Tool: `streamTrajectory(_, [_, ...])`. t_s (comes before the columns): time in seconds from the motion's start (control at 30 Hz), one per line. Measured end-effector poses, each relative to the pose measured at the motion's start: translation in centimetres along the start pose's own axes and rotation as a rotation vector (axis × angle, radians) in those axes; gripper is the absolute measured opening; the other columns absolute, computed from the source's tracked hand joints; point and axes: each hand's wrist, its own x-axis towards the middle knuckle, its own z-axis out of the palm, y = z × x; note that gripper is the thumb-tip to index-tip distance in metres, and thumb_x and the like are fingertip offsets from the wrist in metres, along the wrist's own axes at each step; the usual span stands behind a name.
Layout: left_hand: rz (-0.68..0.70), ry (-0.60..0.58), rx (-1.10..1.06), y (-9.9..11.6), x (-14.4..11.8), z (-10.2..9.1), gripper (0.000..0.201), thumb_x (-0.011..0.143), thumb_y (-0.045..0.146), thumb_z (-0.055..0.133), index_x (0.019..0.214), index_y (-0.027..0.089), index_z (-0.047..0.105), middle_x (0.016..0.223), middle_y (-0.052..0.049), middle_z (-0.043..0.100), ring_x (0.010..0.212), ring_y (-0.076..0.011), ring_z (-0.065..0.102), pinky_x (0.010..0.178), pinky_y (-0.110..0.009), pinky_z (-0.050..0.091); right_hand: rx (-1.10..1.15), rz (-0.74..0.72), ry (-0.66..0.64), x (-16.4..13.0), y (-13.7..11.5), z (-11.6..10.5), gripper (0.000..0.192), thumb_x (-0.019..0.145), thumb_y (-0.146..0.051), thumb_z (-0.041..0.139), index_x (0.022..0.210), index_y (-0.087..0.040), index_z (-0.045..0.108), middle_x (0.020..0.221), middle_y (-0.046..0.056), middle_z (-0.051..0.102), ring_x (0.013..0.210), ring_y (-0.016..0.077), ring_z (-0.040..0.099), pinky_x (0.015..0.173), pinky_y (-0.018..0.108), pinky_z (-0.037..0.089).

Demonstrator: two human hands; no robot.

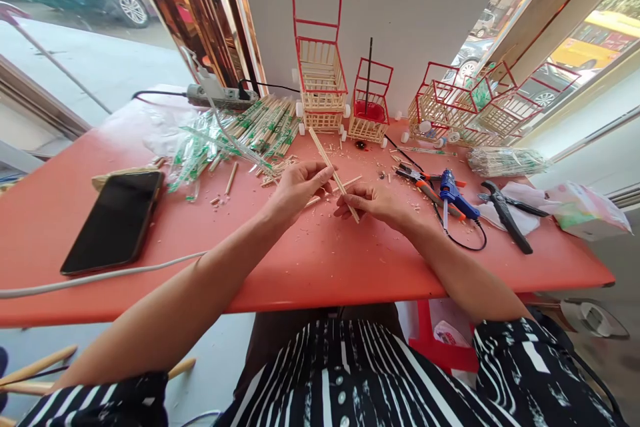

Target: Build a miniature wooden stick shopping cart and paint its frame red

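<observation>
A pair of thin wooden chopsticks (334, 173) slants between my hands above the tabletop, its far end pointing up and left. My left hand (306, 185) pinches the pair near its middle between thumb and fingers. Lower down, close to the near end, my right hand (369, 202) is closed around the same chopsticks. Beneath my hands a few loose wooden sticks (314, 201) lie on the red table (320, 273) among small shavings. Just behind, a small shopping cart model (323, 73) built from sticks, with red edges and white wheels, stands upright.
Wrapped chopsticks (273, 123) are heaped at back left, near a power strip (220, 97) and a phone (115, 220). A smaller red-handled cart (369, 103) holds red material; further carts (450, 107) stand right. A blue glue gun (456, 197), cutters (413, 175) and black-handled pliers (507, 213) lie right.
</observation>
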Motion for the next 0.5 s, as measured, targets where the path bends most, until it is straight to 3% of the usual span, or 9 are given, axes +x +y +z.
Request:
streamTrajectory(0.2, [-0.112,-0.093,-0.104,0.0,-0.4,-0.1,0.049,0.065,0.052,0.106,0.082,0.012,0.082,0.072,-0.005,0.074,0.064,-0.0116,0.064,0.065,-0.025,0.051,-0.218,-0.07,-0.1,0.0,-0.4,-0.2,0.051,0.096,-0.068,0.074,0.101,-0.018,0.083,0.104,0.01,0.088,0.088,0.0175,0.078,0.069,0.025,0.053])
streamTrajectory(0.4, [-0.131,-0.209,-0.031,-0.6,-0.3,0.0,0.053,0.062,0.057,0.105,0.081,0.012,0.085,0.071,-0.007,0.075,0.06,-0.0109,0.06,0.058,-0.024,0.044,-0.241,-0.198,0.238,0.1,-0.2,-1.5,0.048,0.093,-0.065,0.074,0.106,-0.019,0.078,0.1,0.01,0.085,0.081,0.0178,0.072,0.061,0.027,0.047])
streamTrajectory(0.5, [-0.151,-0.25,0.017,-0.7,-0.4,0.5,0.054,0.063,0.059,0.103,0.08,0.012,0.085,0.068,-0.007,0.074,0.057,-0.0104,0.058,0.056,-0.024,0.042,-0.212,-0.247,0.306,0.2,-0.2,-1.7,0.048,0.091,-0.066,0.076,0.104,-0.019,0.076,0.094,0.007,0.082,0.076,0.0155,0.066,0.063,0.028,0.047])
